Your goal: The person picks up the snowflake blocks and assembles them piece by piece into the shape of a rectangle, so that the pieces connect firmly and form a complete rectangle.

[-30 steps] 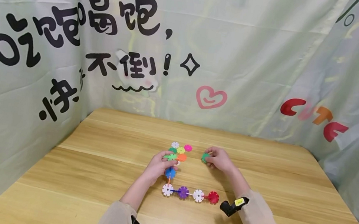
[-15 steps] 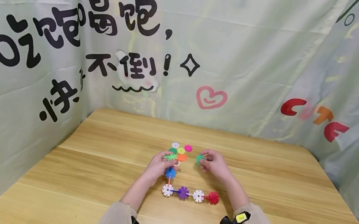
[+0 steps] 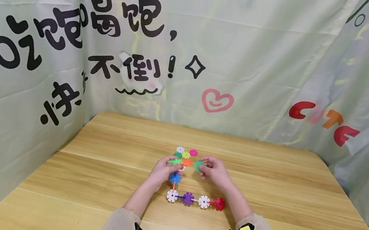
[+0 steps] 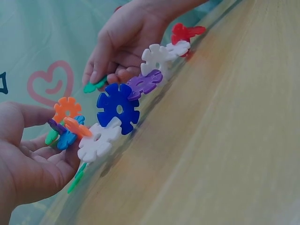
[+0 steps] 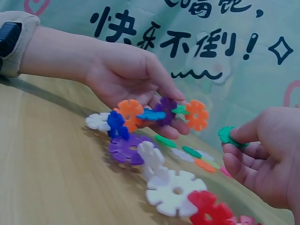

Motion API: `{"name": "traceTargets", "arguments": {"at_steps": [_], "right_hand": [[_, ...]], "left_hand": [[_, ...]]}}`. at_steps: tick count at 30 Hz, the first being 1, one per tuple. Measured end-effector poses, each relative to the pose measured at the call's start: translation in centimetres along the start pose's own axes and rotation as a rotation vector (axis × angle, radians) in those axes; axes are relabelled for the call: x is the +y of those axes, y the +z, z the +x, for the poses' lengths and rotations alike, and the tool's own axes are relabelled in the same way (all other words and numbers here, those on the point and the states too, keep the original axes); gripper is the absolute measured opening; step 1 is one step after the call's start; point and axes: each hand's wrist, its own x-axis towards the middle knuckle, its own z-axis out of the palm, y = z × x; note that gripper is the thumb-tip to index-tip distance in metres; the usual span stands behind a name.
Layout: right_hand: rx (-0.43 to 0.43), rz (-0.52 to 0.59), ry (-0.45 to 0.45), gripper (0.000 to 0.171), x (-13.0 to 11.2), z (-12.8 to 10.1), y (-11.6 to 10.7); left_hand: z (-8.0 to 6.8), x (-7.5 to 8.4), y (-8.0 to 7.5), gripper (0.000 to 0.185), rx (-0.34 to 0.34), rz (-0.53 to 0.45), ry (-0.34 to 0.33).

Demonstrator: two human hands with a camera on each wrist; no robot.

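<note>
Right hand point(image 3: 215, 171) pinches a light, stiff green disc point(image 3: 198, 166) by its rim, while left hand point(image 3: 163, 170) grips the chain point(image 3: 194, 200) at its far end.

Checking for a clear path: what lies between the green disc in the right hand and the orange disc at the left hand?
Nothing: the head view shows bare table between green disc and orange disc.

Glossy plastic snowflake discs point(image 3: 188, 198), wood table point(image 3: 93, 180)

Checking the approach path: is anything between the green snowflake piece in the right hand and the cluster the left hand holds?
Nothing visible: open air separates the green piece from the cluster; loose pieces lie lower, on the table.
</note>
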Motion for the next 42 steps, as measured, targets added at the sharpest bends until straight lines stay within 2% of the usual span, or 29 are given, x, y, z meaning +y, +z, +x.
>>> {"name": "traceTargets", "arguments": {"at_steps": [6,12,20,31,40,42], "right_hand": [[-0.004,0.021,0.028,0.031,-0.4,-0.1,1.1],[0.004,0.045,0.037,0.027,-0.5,-0.1,1.7],[0.033,0.086,0.055,0.025,-0.6,-0.1,2.0],[0.042,0.09,0.013,0.027,-0.6,-0.2,2.7],[0.092,0.094,0.0,0.023,-0.6,-0.3,3.2],[0.107,0.099,-0.006,0.023,-0.6,-0.3,3.3]], "left_hand": [[-1.2,1.4,0.3,0.046,-0.013,0.001,-0.005],[-2.3,2.7,0.6,0.044,-0.018,-0.005,-0.003],[-2.0,2.3,0.5,0.045,-0.021,0.002,0.002],[-1.9,2.2,0.6,0.038,-0.007,0.022,0.037],[-2.0,2.3,0.9,0.034,0.001,0.051,0.044],[-1.4,1.7,0.8,0.034,0.005,0.045,0.043]]}}
